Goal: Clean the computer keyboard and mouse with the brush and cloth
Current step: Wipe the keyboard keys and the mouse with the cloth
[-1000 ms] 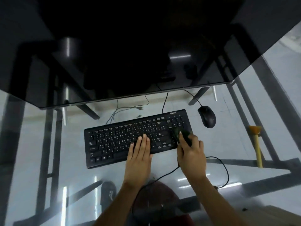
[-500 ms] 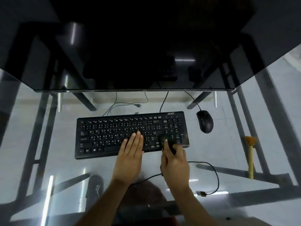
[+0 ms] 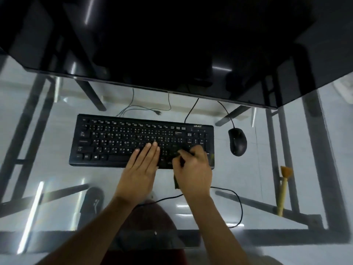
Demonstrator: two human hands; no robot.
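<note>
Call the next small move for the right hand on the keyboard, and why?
Probably drag the cloth leftward along the lower key rows. The right hand pinches the dark cloth against the keyboard near the right end, while the left hand lies flat on the middle keys, steadying it. It would have to shift left first. The mouse and brush lie untouched.

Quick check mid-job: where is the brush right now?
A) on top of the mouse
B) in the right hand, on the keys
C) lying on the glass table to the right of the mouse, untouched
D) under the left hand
C: the brush lies on the glass table, right of the mouse, while the right hand presses a dark cloth at the keyboard.
</note>
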